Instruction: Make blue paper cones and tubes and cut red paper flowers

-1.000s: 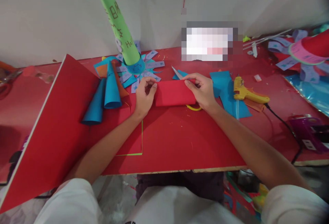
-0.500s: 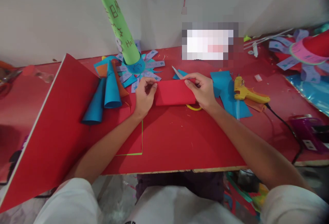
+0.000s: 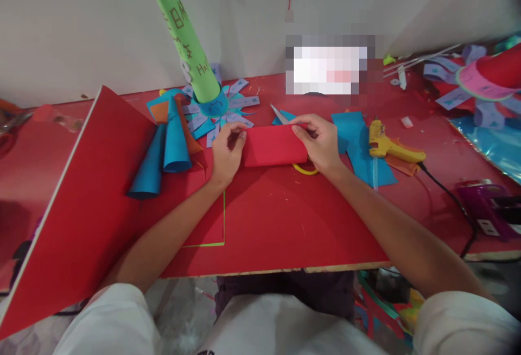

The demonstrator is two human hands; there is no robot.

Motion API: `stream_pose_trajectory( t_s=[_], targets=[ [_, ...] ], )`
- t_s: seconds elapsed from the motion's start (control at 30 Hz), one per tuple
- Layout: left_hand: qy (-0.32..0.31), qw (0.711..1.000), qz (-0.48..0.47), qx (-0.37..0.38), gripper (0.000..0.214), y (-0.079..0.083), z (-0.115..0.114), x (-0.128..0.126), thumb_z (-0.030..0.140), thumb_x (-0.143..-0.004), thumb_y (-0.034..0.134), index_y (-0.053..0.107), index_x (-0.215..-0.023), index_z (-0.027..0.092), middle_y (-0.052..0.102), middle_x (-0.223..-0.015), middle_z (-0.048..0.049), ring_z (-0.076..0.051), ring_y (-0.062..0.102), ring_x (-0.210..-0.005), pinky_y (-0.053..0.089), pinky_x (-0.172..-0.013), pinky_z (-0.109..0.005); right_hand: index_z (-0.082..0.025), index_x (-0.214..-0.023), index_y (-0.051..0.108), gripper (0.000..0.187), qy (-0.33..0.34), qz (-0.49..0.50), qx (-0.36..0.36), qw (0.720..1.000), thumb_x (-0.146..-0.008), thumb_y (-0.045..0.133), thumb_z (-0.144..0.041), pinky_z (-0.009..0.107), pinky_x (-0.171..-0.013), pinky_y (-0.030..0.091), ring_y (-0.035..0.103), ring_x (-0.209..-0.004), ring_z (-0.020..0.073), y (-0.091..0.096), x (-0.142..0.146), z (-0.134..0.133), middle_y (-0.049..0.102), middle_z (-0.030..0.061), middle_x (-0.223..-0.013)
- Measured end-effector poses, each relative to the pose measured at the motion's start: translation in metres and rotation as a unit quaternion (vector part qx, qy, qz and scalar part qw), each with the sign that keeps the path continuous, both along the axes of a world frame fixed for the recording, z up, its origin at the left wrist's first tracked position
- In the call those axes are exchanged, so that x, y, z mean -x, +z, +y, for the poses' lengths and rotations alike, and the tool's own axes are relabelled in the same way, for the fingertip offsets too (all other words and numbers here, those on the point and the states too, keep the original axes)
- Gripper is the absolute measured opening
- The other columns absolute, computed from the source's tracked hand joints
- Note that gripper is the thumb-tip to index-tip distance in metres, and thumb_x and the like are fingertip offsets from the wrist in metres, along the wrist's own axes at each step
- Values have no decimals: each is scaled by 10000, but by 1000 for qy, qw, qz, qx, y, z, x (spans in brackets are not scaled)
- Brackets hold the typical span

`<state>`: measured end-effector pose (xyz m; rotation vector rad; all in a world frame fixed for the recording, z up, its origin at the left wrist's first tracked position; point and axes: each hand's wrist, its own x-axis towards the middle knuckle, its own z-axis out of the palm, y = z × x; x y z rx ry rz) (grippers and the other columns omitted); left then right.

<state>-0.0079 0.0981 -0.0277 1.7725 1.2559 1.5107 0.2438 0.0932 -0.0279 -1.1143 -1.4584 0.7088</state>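
Observation:
Between my two hands is a folded piece of red paper (image 3: 275,146), held level above the red table. My left hand (image 3: 227,151) pinches its left end, thumb in front and fingers curled behind. At the upper right corner, my right hand (image 3: 319,140) grips the paper the same way. Behind and under the paper lies a pair of scissors (image 3: 305,169); a yellow handle loop and the blade tip show, the rest is covered. Pieces of blue paper (image 3: 358,146) rest just right of my right hand.
Two blue paper cones (image 3: 177,143) lean beside a large red board (image 3: 77,203) at left. A green paper tube (image 3: 183,35) rises from a blue ring with lilac strips. A yellow glue gun (image 3: 396,149) with a black cord (image 3: 451,197) lies right, near a purple power socket (image 3: 488,211).
The view has shifted very slightly. Both hands keep their pinch on the red paper, with hardly any movement.

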Motion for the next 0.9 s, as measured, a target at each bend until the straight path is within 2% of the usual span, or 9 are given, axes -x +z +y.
stream_pose_trajectory(
  t_s=[0.2,0.33,0.5,0.6,0.67,0.9],
  targets=[
    [-2,1000,1,-3,401,3,-1,-1,646,-977,696,749,-998,249,750,-974,-59,-208,698,-906,576,-834,-352,-271,-971,794,218,-14,20,6,1000,-967,762,-486,349,-607,514,690,-686,204,-2,0,1,784,23,-823],
    [2,1000,0,-11,378,2,-1,-2,616,-985,700,749,-989,242,761,-972,-60,-198,708,-897,583,-827,-335,-259,-960,784,243,-10,21,7,1000,-970,763,-500,347,-623,525,699,-694,206,-3,0,1,779,27,-810],
    [15,1000,23,-5,371,-1,2,1,599,-991,696,740,-987,231,776,-964,-51,-180,721,-891,581,-825,-311,-240,-1130,786,336,9,-15,38,999,-971,743,-533,343,-667,559,746,-787,233,-2,-3,3,812,45,-874],
    [10,999,31,0,347,-2,6,3,572,-990,706,745,-977,228,777,-941,-45,-169,723,-865,578,-805,-297,-219,-1018,797,305,-5,-32,31,999,-972,731,-513,352,-724,574,781,-868,254,-3,-5,5,836,71,-936],
    [3,1000,20,4,322,-4,9,5,544,-980,727,753,-977,223,777,-935,-43,-164,726,-858,574,-798,-290,-215,-947,793,275,-9,-26,27,999,-966,737,-484,348,-722,564,781,-847,247,-3,-5,6,833,67,-889],
    [-35,999,3,32,350,-8,19,11,564,-947,759,700,-989,222,728,-923,-31,-153,694,-840,538,-749,-273,-214,-900,800,215,15,21,25,999,-949,769,-421,322,-718,551,750,-805,207,-1,-3,5,825,47,-879]
  ],
)
